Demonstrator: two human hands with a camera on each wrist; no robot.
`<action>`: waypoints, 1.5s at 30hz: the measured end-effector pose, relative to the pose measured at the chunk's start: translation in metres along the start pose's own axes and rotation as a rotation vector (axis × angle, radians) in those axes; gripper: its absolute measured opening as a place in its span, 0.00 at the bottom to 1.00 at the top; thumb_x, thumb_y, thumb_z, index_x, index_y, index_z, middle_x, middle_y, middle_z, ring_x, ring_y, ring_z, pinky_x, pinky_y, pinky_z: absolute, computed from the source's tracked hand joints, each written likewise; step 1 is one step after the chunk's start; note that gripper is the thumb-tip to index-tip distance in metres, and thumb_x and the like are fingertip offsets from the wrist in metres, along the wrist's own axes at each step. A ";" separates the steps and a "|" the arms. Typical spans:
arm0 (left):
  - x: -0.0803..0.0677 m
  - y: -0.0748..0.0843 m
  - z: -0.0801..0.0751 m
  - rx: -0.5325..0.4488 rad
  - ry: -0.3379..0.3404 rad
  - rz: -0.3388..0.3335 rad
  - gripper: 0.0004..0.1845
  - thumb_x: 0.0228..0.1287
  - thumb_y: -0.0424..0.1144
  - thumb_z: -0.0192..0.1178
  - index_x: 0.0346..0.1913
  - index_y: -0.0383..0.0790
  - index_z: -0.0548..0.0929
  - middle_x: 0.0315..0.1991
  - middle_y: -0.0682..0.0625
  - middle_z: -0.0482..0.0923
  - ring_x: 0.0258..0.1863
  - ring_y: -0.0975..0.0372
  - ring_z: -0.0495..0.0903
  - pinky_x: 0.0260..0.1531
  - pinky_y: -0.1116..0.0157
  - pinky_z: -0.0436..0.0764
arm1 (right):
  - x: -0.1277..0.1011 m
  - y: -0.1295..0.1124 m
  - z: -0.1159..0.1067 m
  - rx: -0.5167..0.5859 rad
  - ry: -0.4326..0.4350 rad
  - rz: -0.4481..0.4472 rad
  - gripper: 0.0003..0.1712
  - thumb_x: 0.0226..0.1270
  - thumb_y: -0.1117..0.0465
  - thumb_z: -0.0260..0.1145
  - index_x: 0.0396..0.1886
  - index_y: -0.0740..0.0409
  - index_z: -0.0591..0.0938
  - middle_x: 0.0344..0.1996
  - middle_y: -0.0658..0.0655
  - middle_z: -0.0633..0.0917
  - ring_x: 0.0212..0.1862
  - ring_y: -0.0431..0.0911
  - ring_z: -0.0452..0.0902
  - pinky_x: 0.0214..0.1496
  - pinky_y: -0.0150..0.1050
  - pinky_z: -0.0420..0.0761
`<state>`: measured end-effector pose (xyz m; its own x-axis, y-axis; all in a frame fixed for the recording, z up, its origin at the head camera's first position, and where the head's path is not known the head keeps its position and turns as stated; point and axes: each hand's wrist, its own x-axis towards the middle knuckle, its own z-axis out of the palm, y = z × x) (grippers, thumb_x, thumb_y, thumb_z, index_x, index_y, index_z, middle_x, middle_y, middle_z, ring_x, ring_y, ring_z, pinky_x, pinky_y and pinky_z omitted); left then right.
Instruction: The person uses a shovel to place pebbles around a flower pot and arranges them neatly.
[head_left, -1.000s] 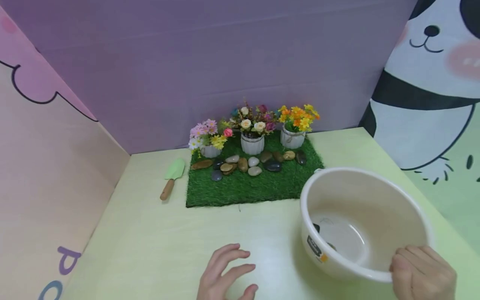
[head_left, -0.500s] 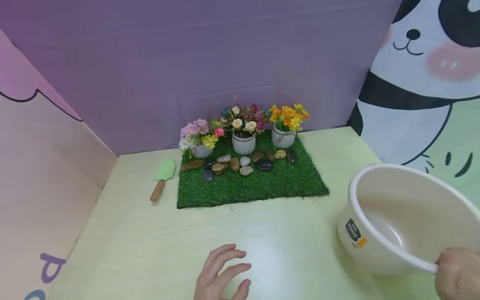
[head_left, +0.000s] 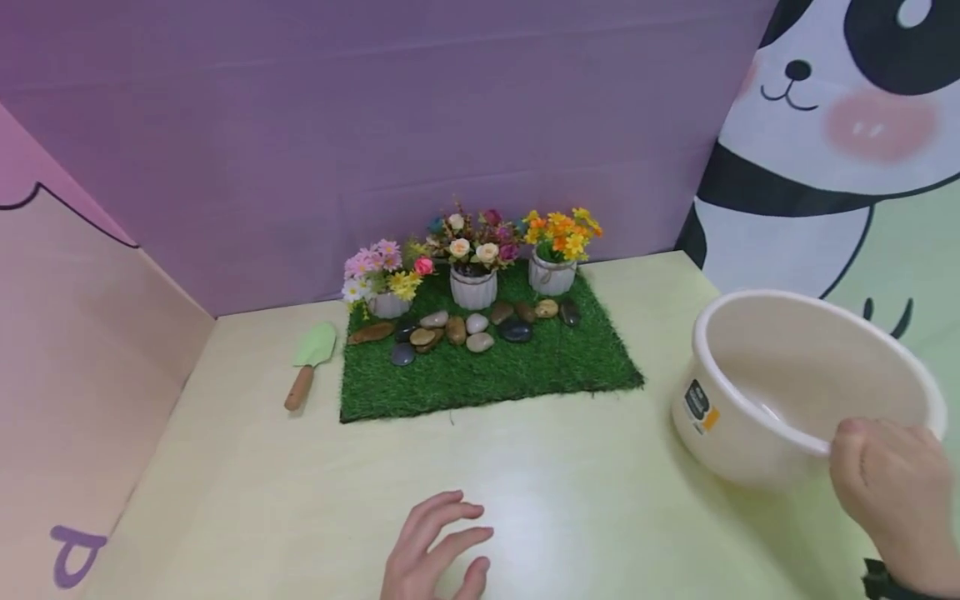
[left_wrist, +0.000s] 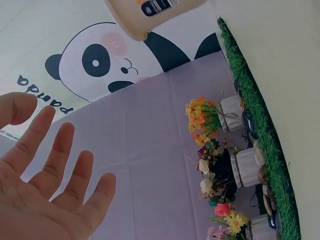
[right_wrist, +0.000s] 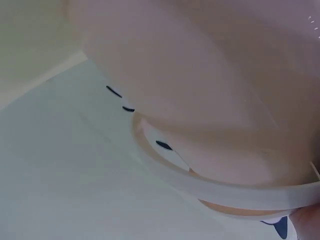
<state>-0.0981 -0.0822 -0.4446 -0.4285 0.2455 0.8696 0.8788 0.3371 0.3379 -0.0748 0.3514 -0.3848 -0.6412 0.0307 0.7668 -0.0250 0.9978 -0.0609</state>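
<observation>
Gripping the rim, the right hand [head_left: 892, 500] held the smooth round plastic basin [head_left: 795, 375] tilted, mouth facing upper left; left hand [head_left: 435, 550] lay with fingers spread on the bench [head_left: 585, 500].

A rectangular green artificial-grass mat [head_left: 487, 367] lies on the pale yellow table [head_left: 600, 517], bearing three white ribbed pots of artificial flowers [head_left: 473, 287] and a row of smooth coloured pebbles [head_left: 465, 329], with a small green wooden-handled trowel [head_left: 307, 367] just beside its left edge.
</observation>
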 end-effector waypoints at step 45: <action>-0.006 -0.008 -0.012 0.113 -0.026 -0.093 0.09 0.62 0.44 0.55 0.36 0.45 0.84 0.40 0.51 0.80 0.48 0.56 0.74 0.56 0.74 0.66 | 0.149 0.036 0.134 0.053 -0.346 0.053 0.32 0.69 0.58 0.35 0.04 0.64 0.64 0.06 0.62 0.67 0.18 0.63 0.65 0.23 0.53 0.60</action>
<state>-0.0999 -0.0969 -0.4478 -0.5135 0.2311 0.8264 0.8063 0.4593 0.3727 -0.2740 0.3839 -0.3587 -0.8645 0.0519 0.4999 -0.0186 0.9907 -0.1351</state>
